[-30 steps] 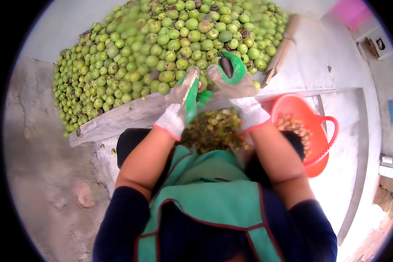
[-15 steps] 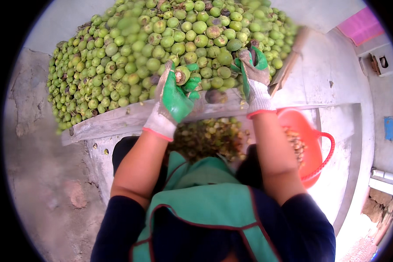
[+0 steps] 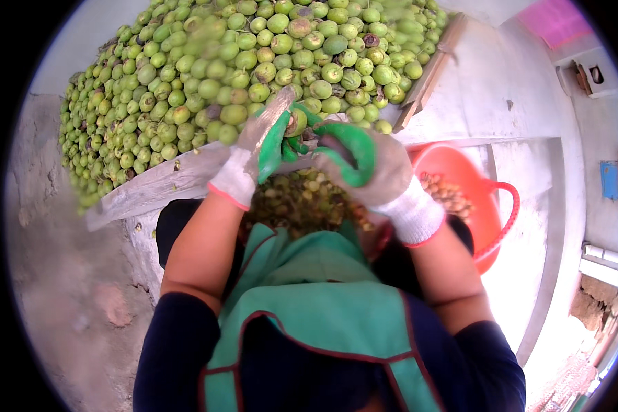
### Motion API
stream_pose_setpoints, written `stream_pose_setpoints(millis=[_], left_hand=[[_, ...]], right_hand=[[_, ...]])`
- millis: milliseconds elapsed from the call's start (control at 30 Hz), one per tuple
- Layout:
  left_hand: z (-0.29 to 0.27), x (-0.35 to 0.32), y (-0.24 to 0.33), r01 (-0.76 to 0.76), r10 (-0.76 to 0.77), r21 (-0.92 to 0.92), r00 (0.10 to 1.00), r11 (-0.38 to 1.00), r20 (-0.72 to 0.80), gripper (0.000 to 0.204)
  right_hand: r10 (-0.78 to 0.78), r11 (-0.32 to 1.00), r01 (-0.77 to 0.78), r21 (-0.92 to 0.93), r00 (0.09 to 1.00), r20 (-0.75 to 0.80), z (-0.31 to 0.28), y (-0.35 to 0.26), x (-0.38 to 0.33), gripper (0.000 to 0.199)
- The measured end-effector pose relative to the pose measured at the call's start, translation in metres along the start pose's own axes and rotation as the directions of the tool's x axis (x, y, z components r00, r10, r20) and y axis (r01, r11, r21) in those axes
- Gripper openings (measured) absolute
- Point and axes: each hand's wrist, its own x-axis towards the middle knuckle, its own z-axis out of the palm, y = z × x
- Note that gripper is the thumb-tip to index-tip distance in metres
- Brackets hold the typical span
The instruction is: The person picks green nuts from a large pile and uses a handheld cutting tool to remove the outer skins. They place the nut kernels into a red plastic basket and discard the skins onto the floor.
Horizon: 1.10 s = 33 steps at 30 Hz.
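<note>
Left hand (image 3: 266, 143) gloved, fingers curled round green fruit (image 3: 296, 123). Right hand (image 3: 378, 158) just beside, fingers hooked round dark object (image 3: 336, 146); contact with fruit: can't tell.

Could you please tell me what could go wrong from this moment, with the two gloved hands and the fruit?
The right hand, curled around a dark object, is very close to the left hand; a slip might catch its fingers. The green fruit is round, so it could slide out of the left hand's grip. Fruits in the heaped pile might also roll over the board at its front.
</note>
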Motion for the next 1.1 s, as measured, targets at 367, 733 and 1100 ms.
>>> stream_pose_setpoints(millis=[367,733,1100], left_hand=[[-0.045,0.036,-0.062,-0.712,0.662,0.702,0.534,0.017,0.525,0.045],[-0.026,0.024,-0.059,-0.239,0.245,-0.053,0.95,0.97,0.191,0.044],[-0.002,0.022,-0.053,-0.485,0.44,0.02,0.809,0.874,0.39,0.024]], right_hand=[[-0.02,1.0,0.02,-0.003,0.996,-0.087,0.014,-0.006,-0.021,0.031],[0.52,0.326,-0.709,0.625,0.687,0.508,0.012,0.025,-0.002,0.04],[-0.006,0.998,0.026,0.053,0.935,-0.354,0.026,0.021,-0.008,0.054]])
